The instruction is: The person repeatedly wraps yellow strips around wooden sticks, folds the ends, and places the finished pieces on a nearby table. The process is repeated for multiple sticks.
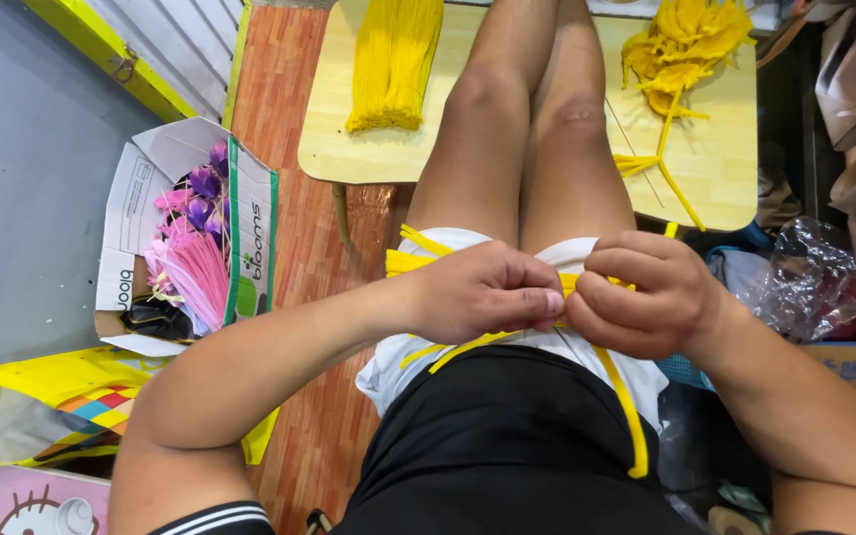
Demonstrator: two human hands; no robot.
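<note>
Left hand (487,289): closed, fingers curled over yellow strips (403,262) on the lap, thumb side toward the right hand.
Right hand (646,295): closed in a fist, pinching the same strips where they meet the left hand; the two hands touch at the fingertips.
Yellow strips: a small flat bundle runs across the lap between both hands; loose ends stick out to the left of the left hand, and one long strip (626,406) hangs down over the black shirt (507,446) below the right hand.
Lap: white shorts (388,367) under the strips, bare legs stretched forward over the desk.
Desk (329,139): low, pale wood, beyond the knees.
Straight bundle (395,64): long yellow strips lying neatly on the left part of the desk.
Tangled heap (681,45): yellow curled pieces on the right part of the desk, with a few single strips (651,159) lying just below it.
Box (141,188): open cardboard, on the floor to the left, holding pink strips (195,277) and purple flowers (205,178).
Yellow bag (22,386): on the floor, near the box, beside the left elbow.
Plastic wrap (809,272): clear and crumpled, to the right of the right hand.
Floor mat (294,198): reddish brown, under the desk and the person.
</note>
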